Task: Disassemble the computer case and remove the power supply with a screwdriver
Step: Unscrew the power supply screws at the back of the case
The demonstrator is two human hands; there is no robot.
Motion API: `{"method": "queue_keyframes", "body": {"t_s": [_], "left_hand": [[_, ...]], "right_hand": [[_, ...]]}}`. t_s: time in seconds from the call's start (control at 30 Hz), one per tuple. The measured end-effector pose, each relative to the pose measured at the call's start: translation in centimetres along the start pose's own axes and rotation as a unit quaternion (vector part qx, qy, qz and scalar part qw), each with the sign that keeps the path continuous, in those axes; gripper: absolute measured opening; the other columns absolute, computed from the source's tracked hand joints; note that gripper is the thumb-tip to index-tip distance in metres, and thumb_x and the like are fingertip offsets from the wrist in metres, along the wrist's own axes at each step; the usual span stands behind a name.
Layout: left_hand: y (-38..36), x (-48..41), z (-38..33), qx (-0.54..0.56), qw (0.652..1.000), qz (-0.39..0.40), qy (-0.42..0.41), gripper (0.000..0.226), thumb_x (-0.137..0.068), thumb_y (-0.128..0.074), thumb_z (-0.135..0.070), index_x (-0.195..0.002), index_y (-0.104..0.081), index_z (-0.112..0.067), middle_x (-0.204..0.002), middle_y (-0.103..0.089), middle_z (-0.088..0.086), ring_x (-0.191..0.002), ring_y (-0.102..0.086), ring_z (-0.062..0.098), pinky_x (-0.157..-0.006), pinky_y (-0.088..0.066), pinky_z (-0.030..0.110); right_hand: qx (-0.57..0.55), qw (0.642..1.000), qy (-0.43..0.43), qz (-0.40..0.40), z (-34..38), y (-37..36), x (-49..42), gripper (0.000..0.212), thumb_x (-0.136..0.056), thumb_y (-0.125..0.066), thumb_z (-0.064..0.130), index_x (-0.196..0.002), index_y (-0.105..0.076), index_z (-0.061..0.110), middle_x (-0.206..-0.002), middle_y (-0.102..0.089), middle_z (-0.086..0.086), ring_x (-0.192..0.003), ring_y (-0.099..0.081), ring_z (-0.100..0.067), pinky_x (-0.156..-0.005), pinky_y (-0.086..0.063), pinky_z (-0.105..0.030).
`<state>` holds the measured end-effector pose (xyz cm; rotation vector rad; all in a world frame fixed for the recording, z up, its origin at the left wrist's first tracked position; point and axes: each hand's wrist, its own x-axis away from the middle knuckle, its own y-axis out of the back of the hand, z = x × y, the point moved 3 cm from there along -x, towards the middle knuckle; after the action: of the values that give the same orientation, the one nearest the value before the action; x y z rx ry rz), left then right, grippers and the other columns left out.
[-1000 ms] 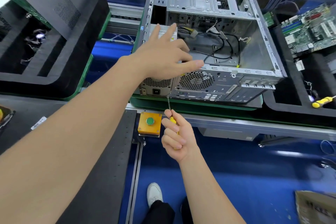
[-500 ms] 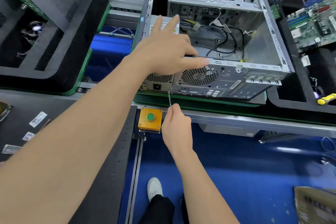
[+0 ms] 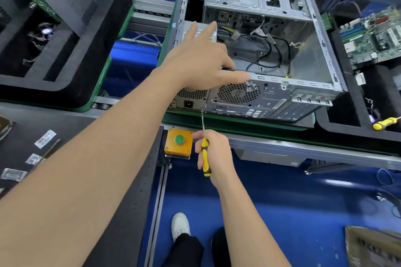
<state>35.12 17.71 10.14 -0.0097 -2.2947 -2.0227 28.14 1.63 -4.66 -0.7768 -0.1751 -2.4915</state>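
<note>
Lying open, the grey computer case (image 3: 303, 81) bares its power supply (image 3: 189, 99)

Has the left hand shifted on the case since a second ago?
No. The left hand still rests on the power supply, thumb along the computer case rear rim just above the fan grille, as before.

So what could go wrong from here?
1. The yellow-and-black screwdriver in the right hand meets the lower corner of the grey metal power supply, seemingly at a slant; the tip may slip.
2. The loose black cables inside the silver metal computer case could snag when the supply comes out.
</note>
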Motion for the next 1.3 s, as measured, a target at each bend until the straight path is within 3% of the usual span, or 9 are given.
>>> {"method": "queue_keyframes", "body": {"t_s": [0.2,0.37,0.5,0.73,0.83,0.9,0.97,1.1,1.3], "left_hand": [[0.0,-0.2,0.1,0.01,1.0,-0.009,0.002,0.086,-0.079,-0.013,-0.095,-0.093,-0.076,-0.039,-0.126,-0.064,-0.013,-0.157,-0.005,0.025,-0.123,0.005,0.058],[0.0,-0.2,0.2,0.016,1.0,-0.01,0.007,0.084,-0.078,-0.015,-0.096,-0.086,-0.075,-0.038,-0.122,-0.066,-0.013,-0.157,-0.006,0.024,-0.124,0.006,0.056],[-0.1,-0.2,0.2,0.016,1.0,-0.012,0.008,0.085,-0.077,-0.015,-0.097,-0.088,-0.076,-0.039,-0.121,-0.066,-0.013,-0.157,-0.006,0.023,-0.124,0.006,0.055],[-0.1,-0.2,0.0,0.01,1.0,-0.007,0.009,0.086,-0.078,-0.013,-0.097,-0.087,-0.075,-0.038,-0.121,-0.066,-0.013,-0.157,-0.003,0.024,-0.123,0.008,0.056],[-0.2,-0.2,0.0,0.011,1.0,-0.004,0.012,0.086,-0.078,-0.013,-0.096,-0.084,-0.074,-0.036,-0.121,-0.066,-0.012,-0.157,-0.002,0.023,-0.123,0.008,0.056],[-0.2,-0.2,-0.1,0.002,1.0,-0.006,0.012,0.087,-0.079,-0.012,-0.095,-0.084,-0.073,-0.034,-0.12,-0.066,-0.011,-0.157,-0.003,0.024,-0.123,0.007,0.057],[-0.3,-0.2,0.0,-0.003,1.0,-0.01,0.009,0.087,-0.08,-0.012,-0.094,-0.078,-0.071,-0.029,-0.113,-0.068,-0.009,-0.157,-0.004,0.025,-0.123,0.006,0.057],[-0.2,-0.2,0.1,-0.003,1.0,-0.006,0.012,0.088,-0.08,-0.012,-0.094,-0.081,-0.072,-0.029,-0.111,-0.068,-0.008,-0.157,-0.004,0.024,-0.124,0.007,0.056],[-0.1,-0.2,0.0,0.01,1.0,-0.01,0.012,0.086,-0.078,-0.013,-0.097,-0.084,-0.074,-0.036,-0.118,-0.067,-0.011,-0.157,-0.004,0.023,-0.124,0.008,0.054]], "right_hand": [[-0.211,0.954,-0.05,0.205,-0.9,0.7,0.0,0.028,-0.112,-0.048,0.036,-0.113,-0.065,0.015,-0.073,-0.05,-0.002,-0.051,-0.056,-0.019,-0.051,-0.053,-0.032],[-0.458,0.821,-0.133,0.314,-2.3,-1.2,0.3,0.024,-0.114,-0.044,0.036,-0.118,-0.061,0.019,-0.073,-0.041,0.0,-0.034,-0.025,-0.008,-0.03,-0.03,-0.019],[-0.556,0.759,-0.12,0.316,-1.8,-1.6,0.2,0.028,-0.114,-0.038,0.021,-0.121,-0.061,0.007,-0.062,-0.048,-0.004,-0.03,-0.028,-0.011,-0.03,-0.027,-0.02],[-0.29,0.944,-0.041,0.152,-1.6,-0.7,-0.4,0.032,-0.113,-0.043,0.03,-0.109,-0.07,0.015,-0.062,-0.039,-0.003,-0.032,-0.027,-0.012,-0.033,-0.027,-0.021],[0.011,0.998,0.059,0.027,-0.9,-0.6,-0.3,0.03,-0.113,-0.032,0.027,-0.105,-0.059,0.017,-0.064,-0.047,-0.005,-0.036,-0.038,-0.021,-0.035,-0.029,-0.026],[0.313,0.938,0.121,-0.084,-0.4,-0.8,-0.3,0.017,-0.111,-0.033,0.023,-0.102,-0.047,0.022,-0.068,-0.052,-0.001,-0.049,-0.048,-0.018,-0.041,-0.032,-0.028],[0.437,0.872,0.153,-0.159,-0.5,-1.8,0.2,0.007,-0.11,-0.038,0.018,-0.104,-0.039,0.022,-0.068,-0.048,0.001,-0.054,-0.048,-0.015,-0.045,-0.031,-0.03],[0.433,0.857,0.186,-0.208,-0.5,-2.1,0.6,0.011,-0.111,-0.039,0.022,-0.106,-0.048,0.019,-0.066,-0.052,0.0,-0.055,-0.051,-0.02,-0.046,-0.037,-0.033],[0.107,0.989,0.038,-0.091,0.4,-0.3,0.2,0.034,-0.1,-0.042,0.021,-0.087,-0.073,0.02,-0.065,-0.067,-0.001,-0.043,-0.052,-0.021,-0.041,-0.041,-0.029]]}}
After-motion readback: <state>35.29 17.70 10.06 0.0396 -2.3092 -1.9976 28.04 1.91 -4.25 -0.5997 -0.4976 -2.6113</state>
